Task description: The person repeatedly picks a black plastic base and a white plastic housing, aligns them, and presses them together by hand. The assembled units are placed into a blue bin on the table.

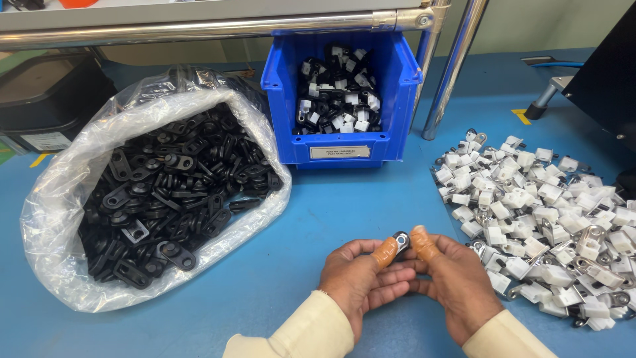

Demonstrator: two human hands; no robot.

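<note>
My left hand (361, 275) and my right hand (457, 282) meet over the blue table (344, 199), both pinching one small black and metal part (401, 242) between thumbs that wear orange finger cots. A clear plastic bag (59, 199) full of black plastic pieces (172, 192) lies open to my left. To my right spreads a heap of white and metal parts (536, 219), its near edge just beside my right hand. Cream sleeves cover both wrists.
A blue bin (397, 73) holding assembled black and white parts stands at the back centre. Above it runs a metal rack rail (199, 26), with upright poles (450, 73) beside the bin. A black box (46, 93) sits far left and a dark machine (606, 73) far right.
</note>
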